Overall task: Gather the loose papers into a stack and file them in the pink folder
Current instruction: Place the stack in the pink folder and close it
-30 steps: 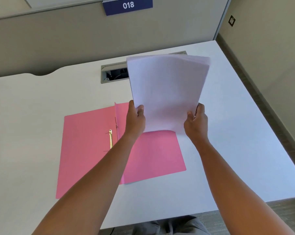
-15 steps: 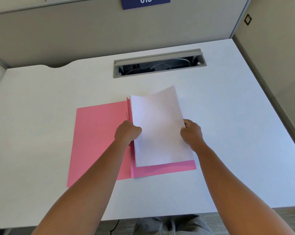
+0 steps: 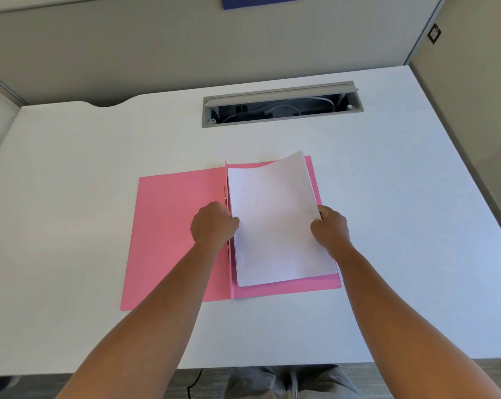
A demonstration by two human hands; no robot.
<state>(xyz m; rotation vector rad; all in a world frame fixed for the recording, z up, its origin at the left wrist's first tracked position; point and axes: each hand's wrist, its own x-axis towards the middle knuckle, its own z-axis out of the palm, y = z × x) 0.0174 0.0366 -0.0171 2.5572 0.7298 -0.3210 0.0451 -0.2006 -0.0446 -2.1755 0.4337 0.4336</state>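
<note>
Both hands, left and right, pinch the paper stack, now seemingly flatter on the pink folder.

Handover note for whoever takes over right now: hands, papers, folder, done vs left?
Left hand: gripping the left edge of the paper stack, near the spine.
Right hand: gripping the stack's right edge.
Pink folder: open flat on the desk; the stack sits on its right half, far edge curled up.
Done: papers gathered.
Left: release stack, fasten if needed, close cover.
</note>
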